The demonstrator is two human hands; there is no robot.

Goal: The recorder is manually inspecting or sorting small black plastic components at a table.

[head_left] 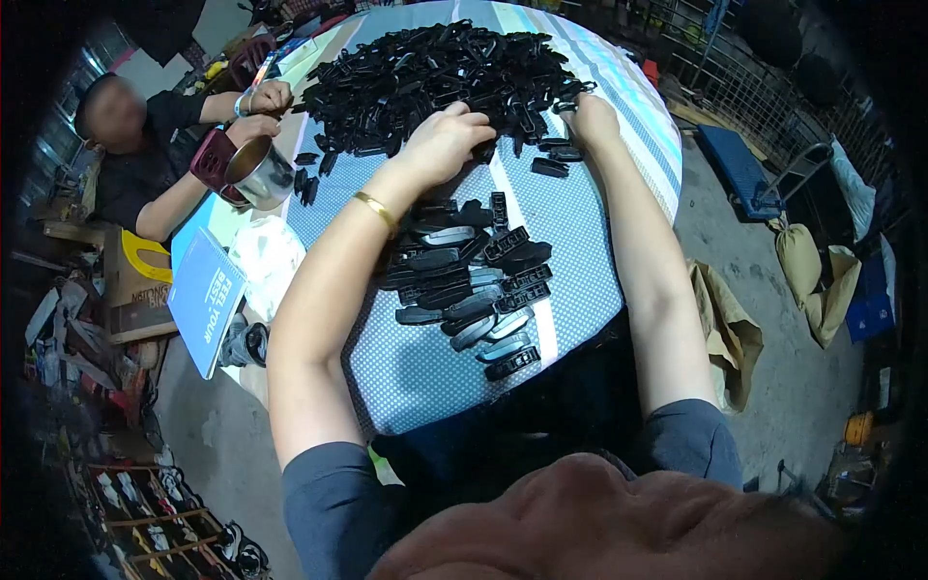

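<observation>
A big heap of small black plastic pieces (pixel 387 72) covers the far part of the table. My left hand (pixel 447 140), with a gold bangle at its wrist, rests at the heap's near edge. Its fingers are bent inward, and what they hold is hidden. At the heap's right side my right hand (pixel 593 121) pinches a small black piece (pixel 583 89) between its fingertips. Closer to me, between my forearms, lie several rows of long black and grey pieces (pixel 474 280), some with slotted faces. A few loose black pieces (pixel 551 166) sit between the hands and these rows.
A patterned cloth covers the round table (pixel 406 387). At the left are a metal mug (pixel 263 174), a white plastic bag (pixel 266 253) and a blue notebook (pixel 208 300). Another person (pixel 145 145) sits there, hands at the table. A blue platform trolley (pixel 739 169) stands at right.
</observation>
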